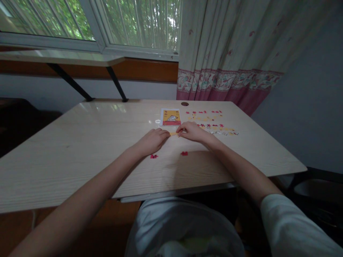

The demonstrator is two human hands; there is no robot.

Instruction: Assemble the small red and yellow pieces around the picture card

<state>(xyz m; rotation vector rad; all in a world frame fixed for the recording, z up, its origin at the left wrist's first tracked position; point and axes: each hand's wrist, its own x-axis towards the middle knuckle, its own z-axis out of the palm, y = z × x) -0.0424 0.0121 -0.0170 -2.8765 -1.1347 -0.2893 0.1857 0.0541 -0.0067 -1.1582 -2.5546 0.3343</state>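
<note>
Left hand [152, 140] and right hand [191, 131]: fingers curled, tips pinched on opposite ends of one yellow puzzle piece [173, 134]. Piece low against the wooden table [80, 142], mid-surface, just in front of the picture card [170, 117]. Two red puzzle pieces [154, 156] near the wrists, set apart; scattered loose pieces [211, 123] right of the card.

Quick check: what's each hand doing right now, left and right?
Left hand: closed, fingertips pinching one end of the yellow puzzle piece.
Right hand: closed, pinching its other end.
</note>
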